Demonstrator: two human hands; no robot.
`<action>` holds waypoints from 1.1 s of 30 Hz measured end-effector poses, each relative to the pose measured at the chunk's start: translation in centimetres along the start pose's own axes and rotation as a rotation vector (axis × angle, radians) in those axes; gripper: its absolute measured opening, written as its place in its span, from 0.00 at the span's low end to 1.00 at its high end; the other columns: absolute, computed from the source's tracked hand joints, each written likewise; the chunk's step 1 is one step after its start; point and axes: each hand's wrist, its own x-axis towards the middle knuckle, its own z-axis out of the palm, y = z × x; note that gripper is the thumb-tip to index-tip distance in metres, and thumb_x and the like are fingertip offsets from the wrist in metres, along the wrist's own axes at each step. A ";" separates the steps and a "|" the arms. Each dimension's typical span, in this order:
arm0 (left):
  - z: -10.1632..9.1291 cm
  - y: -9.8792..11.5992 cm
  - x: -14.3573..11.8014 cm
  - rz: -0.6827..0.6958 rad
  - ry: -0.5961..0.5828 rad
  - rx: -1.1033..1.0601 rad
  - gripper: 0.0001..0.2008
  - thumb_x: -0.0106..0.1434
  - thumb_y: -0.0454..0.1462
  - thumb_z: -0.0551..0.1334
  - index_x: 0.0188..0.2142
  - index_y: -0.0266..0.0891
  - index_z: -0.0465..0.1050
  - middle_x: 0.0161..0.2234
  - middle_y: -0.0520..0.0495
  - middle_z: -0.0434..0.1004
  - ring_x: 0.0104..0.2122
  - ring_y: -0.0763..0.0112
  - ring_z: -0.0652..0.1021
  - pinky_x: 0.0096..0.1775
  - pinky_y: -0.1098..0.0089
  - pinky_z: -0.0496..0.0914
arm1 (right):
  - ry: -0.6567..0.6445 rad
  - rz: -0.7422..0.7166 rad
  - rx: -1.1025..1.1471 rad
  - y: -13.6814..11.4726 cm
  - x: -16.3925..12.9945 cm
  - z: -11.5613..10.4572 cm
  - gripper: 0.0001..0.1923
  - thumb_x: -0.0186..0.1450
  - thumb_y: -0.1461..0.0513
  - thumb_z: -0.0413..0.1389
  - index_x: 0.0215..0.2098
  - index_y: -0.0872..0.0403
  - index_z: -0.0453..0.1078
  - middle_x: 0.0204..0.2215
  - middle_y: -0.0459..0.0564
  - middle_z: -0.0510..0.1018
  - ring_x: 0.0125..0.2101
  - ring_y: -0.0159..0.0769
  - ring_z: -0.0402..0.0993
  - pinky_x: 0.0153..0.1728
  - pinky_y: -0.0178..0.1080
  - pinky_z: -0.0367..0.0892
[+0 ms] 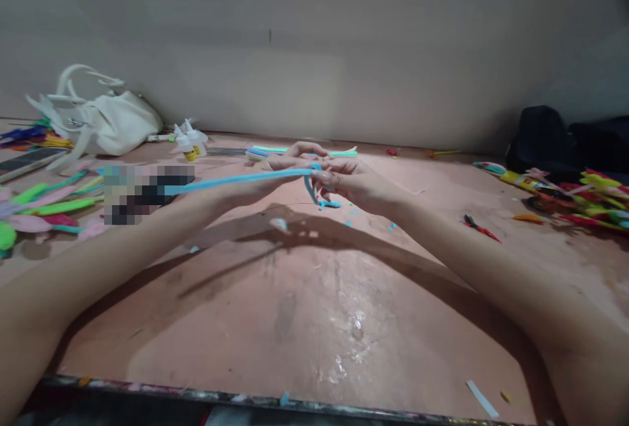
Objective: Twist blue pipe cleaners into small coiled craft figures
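A light-blue pipe cleaner [240, 179] is held above the middle of the table, its long straight end reaching left over my left forearm. Where my fingers meet, it bends into a small curl, and a shorter part hangs below. My left hand [295, 157] has its fingers closed at the bend, partly hidden behind the pipe cleaner. Thumb and fingers of my right hand [350, 182] pinch the same bend from the right. Below them lies a small blue fuzzy piece [329, 204], with blue scraps nearby.
Straight pipe cleaners [268, 151] lie behind my hands. Glue bottles [189, 141] and a white bag [115, 121] stand back left, near colourful pipe-cleaner pieces [59, 206]. Red-handled cutters [481, 228] and more coloured pieces [597, 200] are at right. The table edge [236, 398] runs along the front.
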 end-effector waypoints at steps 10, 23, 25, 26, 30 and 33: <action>1.8 -4.0 -2.0 -0.220 0.026 0.152 0.31 0.74 0.65 0.56 0.32 0.42 0.69 0.28 0.52 0.70 0.25 0.71 0.71 0.31 0.69 0.69 | 0.019 0.209 0.075 3.3 -2.6 0.9 0.20 0.70 0.52 0.70 0.31 0.55 0.70 0.27 0.43 0.77 0.27 0.26 0.71 0.30 0.32 0.66; 3.3 -4.1 -2.9 -0.213 -0.169 0.384 0.30 0.79 0.60 0.50 0.43 0.39 0.77 0.43 0.43 0.82 0.46 0.60 0.80 0.51 0.62 0.72 | -0.025 0.361 0.074 4.9 -3.8 0.7 0.17 0.67 0.53 0.72 0.38 0.57 0.75 0.28 0.43 0.75 0.23 0.23 0.65 0.19 0.28 0.56; 3.5 -3.9 -2.9 -0.242 -0.173 0.408 0.30 0.79 0.60 0.49 0.42 0.39 0.76 0.42 0.43 0.82 0.45 0.60 0.80 0.51 0.62 0.72 | -0.010 0.341 0.032 4.7 -3.9 0.9 0.16 0.67 0.54 0.72 0.38 0.56 0.75 0.28 0.42 0.75 0.23 0.23 0.65 0.20 0.29 0.57; 3.5 -3.9 -2.9 -0.250 -0.172 0.416 0.31 0.79 0.61 0.49 0.41 0.39 0.75 0.42 0.43 0.82 0.45 0.59 0.80 0.51 0.61 0.72 | 0.003 0.335 0.009 4.6 -4.0 1.0 0.15 0.68 0.54 0.71 0.38 0.56 0.75 0.28 0.42 0.75 0.23 0.23 0.66 0.20 0.29 0.57; 3.6 -4.2 -2.8 -0.227 -0.160 0.440 0.32 0.78 0.62 0.47 0.40 0.40 0.75 0.42 0.42 0.83 0.45 0.58 0.79 0.53 0.59 0.72 | 0.069 0.338 -0.017 4.4 -4.2 1.2 0.15 0.68 0.54 0.70 0.39 0.57 0.76 0.31 0.45 0.77 0.27 0.26 0.69 0.25 0.30 0.62; 3.6 -4.6 -2.8 -0.194 -0.163 0.406 0.31 0.78 0.62 0.48 0.39 0.40 0.75 0.42 0.42 0.82 0.45 0.58 0.80 0.52 0.60 0.72 | 0.084 0.333 -0.018 4.0 -4.2 1.4 0.15 0.68 0.54 0.70 0.39 0.58 0.77 0.31 0.46 0.79 0.29 0.27 0.71 0.28 0.31 0.65</action>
